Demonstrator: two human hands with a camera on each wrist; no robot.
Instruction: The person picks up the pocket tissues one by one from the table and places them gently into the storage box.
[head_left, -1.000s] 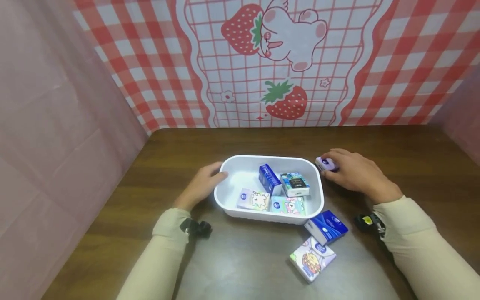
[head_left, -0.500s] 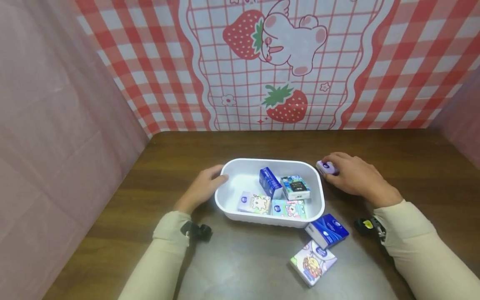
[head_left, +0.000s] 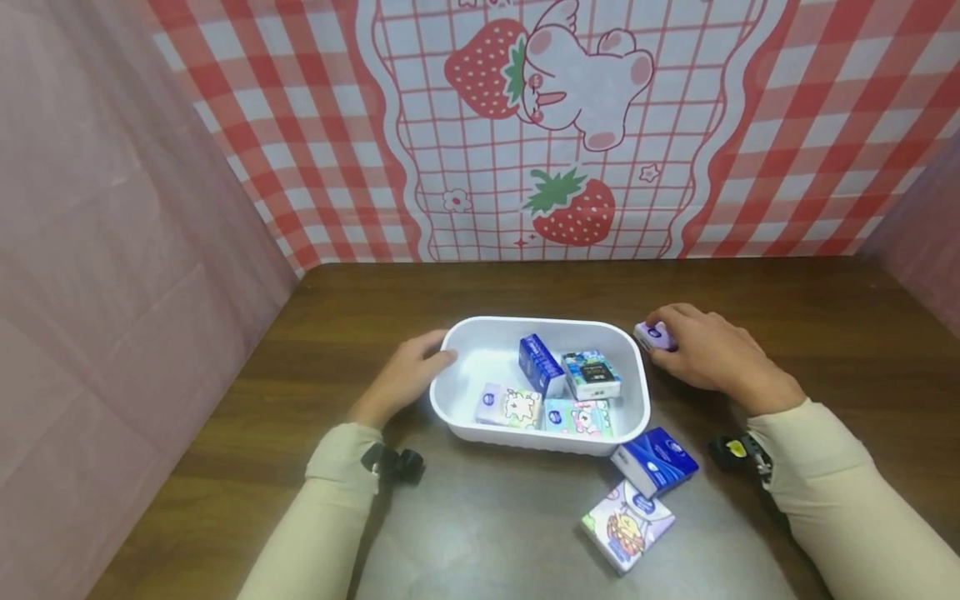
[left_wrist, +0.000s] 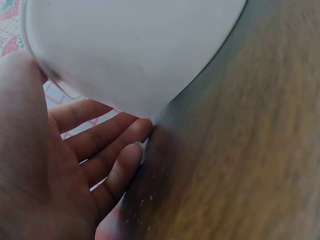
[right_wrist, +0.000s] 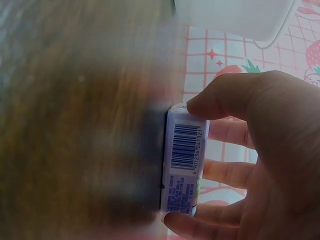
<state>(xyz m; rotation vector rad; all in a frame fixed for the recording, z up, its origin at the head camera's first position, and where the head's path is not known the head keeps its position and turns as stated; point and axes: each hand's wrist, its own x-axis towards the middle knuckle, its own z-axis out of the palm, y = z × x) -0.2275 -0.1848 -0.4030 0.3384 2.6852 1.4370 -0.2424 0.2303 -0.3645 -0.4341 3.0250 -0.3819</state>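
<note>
Your right grip (head_left: 708, 348) pinches the purple tissue pack (right_wrist: 185, 155) on the bench (head_left: 277, 383), while your left grip (head_left: 405, 368) holds the white tub (head_left: 510, 436).

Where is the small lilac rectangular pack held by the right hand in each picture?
Head: lilac pack, right of centre.
Left wrist: not in it.
Right wrist: just below centre, barcode side showing.
Shared landmark: rounded white plastic tub, at the top in both wrist views.

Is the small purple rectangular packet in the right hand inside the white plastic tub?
Out: the right hand holds the purple packet outside the white tub, past its right wall.
</note>
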